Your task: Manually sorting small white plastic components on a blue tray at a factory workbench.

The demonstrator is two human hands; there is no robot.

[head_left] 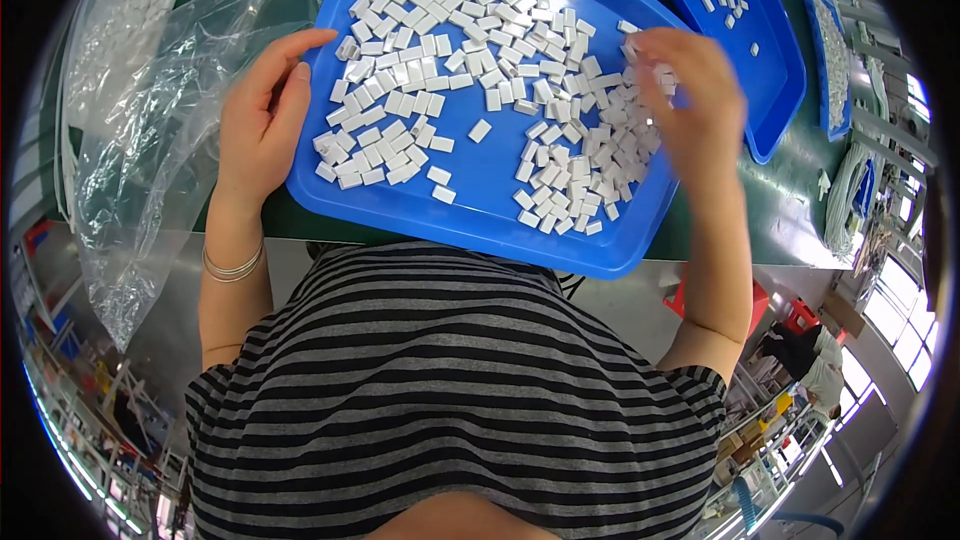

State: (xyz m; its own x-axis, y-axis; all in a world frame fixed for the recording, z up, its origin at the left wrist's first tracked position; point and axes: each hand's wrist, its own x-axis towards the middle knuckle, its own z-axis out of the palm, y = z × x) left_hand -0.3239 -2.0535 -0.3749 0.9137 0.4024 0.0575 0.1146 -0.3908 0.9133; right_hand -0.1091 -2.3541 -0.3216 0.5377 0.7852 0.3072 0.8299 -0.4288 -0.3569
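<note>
The green table (790, 210) carries everything, running from nine o'clock across to three o'clock. On it, at the centre, lies a big blue tray (480, 205), its floor covered with small white rectangular blocks (470, 60), packed thickly at twelve o'clock and toward three o'clock, thinner in the middle. A crumpled clear plastic bag (150, 140) sprawls at nine o'clock, just beside the tray. A second blue tray (770, 70) with only a few blocks sits at two o'clock. The left hand (262, 120) rests on the tray's nine o'clock edge, fingers loosely spread and thumb raised, holding nothing. The right hand (690, 100) is blurred over the blocks at three o'clock, fingers curled down among them; whether it pinches any I cannot tell.
</note>
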